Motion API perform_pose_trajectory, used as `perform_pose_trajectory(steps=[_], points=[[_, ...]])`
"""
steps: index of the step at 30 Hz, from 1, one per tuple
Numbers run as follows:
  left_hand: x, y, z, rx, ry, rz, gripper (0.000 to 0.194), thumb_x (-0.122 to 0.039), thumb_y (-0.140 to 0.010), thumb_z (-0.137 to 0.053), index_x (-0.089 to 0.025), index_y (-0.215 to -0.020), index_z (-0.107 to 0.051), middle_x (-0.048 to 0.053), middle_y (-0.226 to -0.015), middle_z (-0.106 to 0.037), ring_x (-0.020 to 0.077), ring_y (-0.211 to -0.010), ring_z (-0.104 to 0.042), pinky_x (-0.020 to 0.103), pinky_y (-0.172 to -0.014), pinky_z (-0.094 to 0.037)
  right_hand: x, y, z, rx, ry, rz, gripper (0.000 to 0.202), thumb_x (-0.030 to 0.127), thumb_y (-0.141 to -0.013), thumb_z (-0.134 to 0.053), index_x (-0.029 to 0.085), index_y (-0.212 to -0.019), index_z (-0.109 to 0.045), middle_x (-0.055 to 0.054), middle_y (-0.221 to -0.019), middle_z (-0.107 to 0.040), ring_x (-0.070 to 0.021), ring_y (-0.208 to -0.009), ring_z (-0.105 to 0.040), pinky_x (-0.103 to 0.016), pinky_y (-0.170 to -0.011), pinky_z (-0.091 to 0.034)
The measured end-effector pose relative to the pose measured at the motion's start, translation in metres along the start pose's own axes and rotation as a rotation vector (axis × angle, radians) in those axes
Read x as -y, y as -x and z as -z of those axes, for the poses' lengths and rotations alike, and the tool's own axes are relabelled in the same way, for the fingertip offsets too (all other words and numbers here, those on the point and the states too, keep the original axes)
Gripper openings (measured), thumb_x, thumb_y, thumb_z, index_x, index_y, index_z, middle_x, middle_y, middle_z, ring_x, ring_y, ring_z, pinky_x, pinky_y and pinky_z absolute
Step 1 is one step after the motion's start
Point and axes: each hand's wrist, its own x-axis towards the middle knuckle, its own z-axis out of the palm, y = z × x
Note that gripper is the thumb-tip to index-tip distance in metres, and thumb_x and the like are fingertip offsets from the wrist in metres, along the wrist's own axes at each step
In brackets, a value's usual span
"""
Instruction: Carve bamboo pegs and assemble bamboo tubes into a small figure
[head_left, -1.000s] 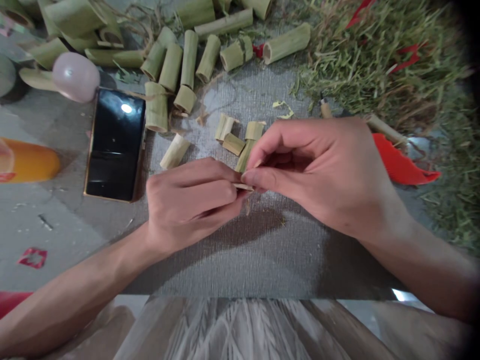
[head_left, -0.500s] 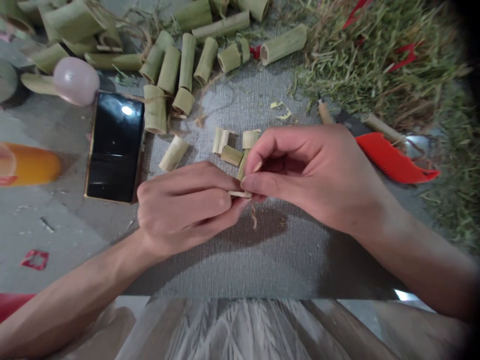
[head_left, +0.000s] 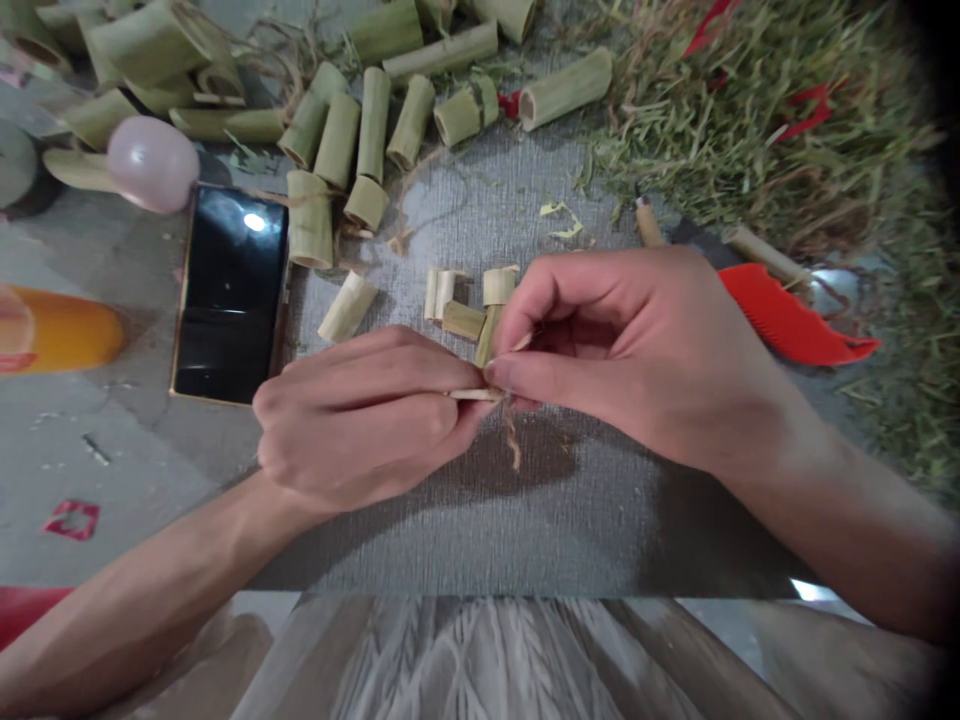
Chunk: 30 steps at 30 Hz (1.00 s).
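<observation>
Over the middle of the grey table my left hand (head_left: 367,425) is closed, back upward, on a pale, thin piece of bamboo (head_left: 476,395) whose edge shows at the fingertips. My right hand (head_left: 630,360) meets it there, thumb and forefinger pinched on brown twine at the bamboo's end. A frayed tail of the twine (head_left: 514,445) hangs below the fingertips. Most of the bamboo piece is hidden by my fingers. Just beyond the hands lie small split bamboo pieces (head_left: 442,293), a darker one (head_left: 463,320) and a short pale one (head_left: 499,286).
Several cut bamboo tubes (head_left: 337,140) line the back. A phone (head_left: 231,300), a pale pink balloon (head_left: 153,163) and an orange object (head_left: 67,328) are at left. Shredded grass (head_left: 720,130), a red toothed tool (head_left: 795,320) and a wooden handle (head_left: 649,222) are at right.
My left hand has shifted slightly left and tilted. My right fingertips have moved down a little, and more of the twine tail shows below them.
</observation>
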Motion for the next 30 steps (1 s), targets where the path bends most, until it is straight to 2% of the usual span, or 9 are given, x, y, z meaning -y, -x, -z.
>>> perform_pose_trajectory(steps=[7, 11, 15, 18, 20, 23, 25, 27, 30], points=[[0.001, 0.001, -0.002, -0.042, 0.022, 0.019, 0.031, -0.010, -0.095, -0.085, -0.019, -0.071, -0.067, -0.003, -0.085, -0.085, 0.0122, -0.073, -0.080, 0.027, -0.067, -0.069, 0.003, 0.001, 0.001, -0.026, 0.038, 0.001, 0.021, 0.024, -0.089, -0.095, 0.023, -0.081, -0.076, 0.003, -0.078, -0.075, -0.0141, -0.069, -0.068, -0.027, -0.058, -0.056], [0.005, 0.000, 0.000, -0.004, -0.004, -0.057, 0.036, -0.014, -0.098, -0.085, -0.022, -0.069, -0.064, -0.002, -0.087, -0.086, 0.0134, -0.071, -0.081, 0.028, -0.064, -0.070, 0.003, 0.004, 0.003, -0.029, 0.041, 0.007, 0.021, 0.021, -0.088, -0.095, 0.022, -0.080, -0.076, 0.002, -0.077, -0.073, -0.0128, -0.067, -0.065, -0.026, -0.055, -0.053], [0.009, -0.004, 0.005, 0.024, -0.017, -0.093, 0.029, -0.015, -0.096, -0.083, -0.023, -0.074, -0.066, -0.002, -0.084, -0.085, 0.0145, -0.072, -0.083, 0.027, -0.066, -0.071, 0.004, 0.008, 0.008, -0.027, 0.062, 0.012, 0.019, 0.018, -0.090, -0.091, 0.024, -0.083, -0.075, 0.003, -0.077, -0.072, -0.0131, -0.065, -0.066, -0.027, -0.053, -0.053], [0.012, -0.004, 0.009, -0.016, 0.004, -0.106, 0.020, -0.022, -0.097, -0.076, -0.023, -0.079, -0.068, 0.001, -0.088, -0.085, 0.0168, -0.076, -0.084, 0.029, -0.069, -0.072, 0.005, 0.010, 0.010, 0.057, 0.121, -0.001, 0.018, 0.018, -0.091, -0.087, 0.024, -0.082, -0.072, 0.003, -0.077, -0.072, -0.0130, -0.064, -0.066, -0.027, -0.053, -0.052], [0.012, -0.002, 0.011, -0.055, 0.015, -0.137, 0.017, -0.024, -0.098, -0.071, -0.021, -0.081, -0.069, 0.003, -0.088, -0.085, 0.0169, -0.075, -0.083, 0.029, -0.069, -0.071, 0.007, 0.012, 0.009, 0.147, 0.208, -0.005, 0.016, 0.018, -0.091, -0.086, 0.024, -0.087, -0.072, 0.003, -0.081, -0.075, -0.0142, -0.069, -0.069, -0.029, -0.059, -0.055], [0.009, -0.001, 0.015, -0.038, -0.031, -0.169, 0.021, -0.027, -0.101, -0.065, -0.023, -0.082, -0.069, 0.003, -0.091, -0.086, 0.0175, -0.077, -0.084, 0.029, -0.068, -0.072, 0.012, 0.017, 0.003, 0.148, 0.316, 0.054, 0.013, 0.026, -0.093, -0.087, 0.026, -0.096, -0.074, 0.003, -0.090, -0.080, -0.0161, -0.075, -0.072, -0.032, -0.068, -0.057], [0.005, -0.002, 0.017, -0.031, -0.079, -0.226, 0.024, -0.029, -0.103, -0.063, -0.024, -0.079, -0.069, 0.003, -0.092, -0.086, 0.0183, -0.078, -0.084, 0.028, -0.065, -0.071, 0.017, 0.023, -0.001, 0.113, 0.352, 0.103, 0.011, 0.032, -0.098, -0.084, 0.025, -0.096, -0.076, 0.002, -0.089, -0.080, -0.0161, -0.075, -0.072, -0.033, -0.067, -0.055], [-0.001, -0.004, 0.019, -0.024, -0.121, -0.311, 0.023, -0.027, -0.101, -0.066, -0.024, -0.078, -0.069, 0.005, -0.090, -0.084, 0.0199, -0.078, -0.084, 0.029, -0.063, -0.070, 0.021, 0.029, -0.005, 0.105, 0.374, 0.144, 0.012, 0.031, -0.103, -0.077, 0.024, -0.093, -0.077, 0.002, -0.086, -0.078, -0.0146, -0.072, -0.069, -0.032, -0.066, -0.051], [-0.013, -0.008, 0.021, 0.058, -0.187, -0.398, 0.017, -0.024, -0.096, -0.073, -0.023, -0.080, -0.069, 0.006, -0.091, -0.084, 0.0229, -0.081, -0.084, 0.032, -0.065, -0.071, 0.023, 0.041, -0.007, 0.076, 0.392, 0.210, 0.017, 0.026, -0.108, -0.070, 0.023, -0.093, -0.076, 0.003, -0.083, -0.075, -0.0131, -0.071, -0.065, -0.031, -0.067, -0.047]])
